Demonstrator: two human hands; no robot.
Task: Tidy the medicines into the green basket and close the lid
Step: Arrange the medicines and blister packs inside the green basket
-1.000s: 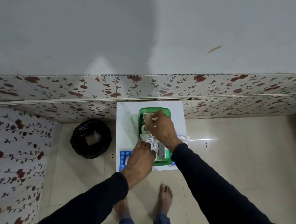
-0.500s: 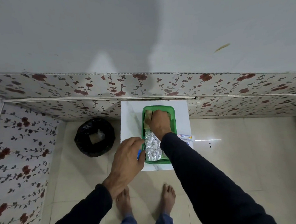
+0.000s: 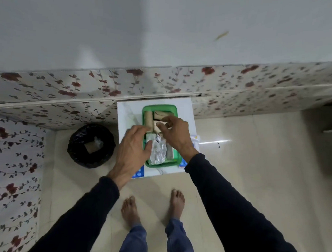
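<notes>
Two hands work over the green basket (image 3: 159,108), which sits at centre frame on the white bench (image 3: 128,115) against the flowered wall panel. My right hand (image 3: 175,133) is curled above the middle of the basket, fingertips pinched near a small tan packet (image 3: 157,125); whether it truly grips the packet I cannot tell through the blur. My left hand (image 3: 132,147) comes in from the lower left, fingers loosely spread, not gripping, resting at the left wall of the basket beside the foil blister strips (image 3: 157,151), probably to steady the basket while the contents are squared up.

Contents: tan cartons (image 3: 148,117) pack the far end; foil strips lie along the near end. Blue blister sheets (image 3: 139,173) show on the bench at the near left and near right corners of the basket, outside it. I judge loading incomplete. No lid is identifiable. A black-lined bin (image 3: 91,145) stands on the floor, left of the bench.
</notes>
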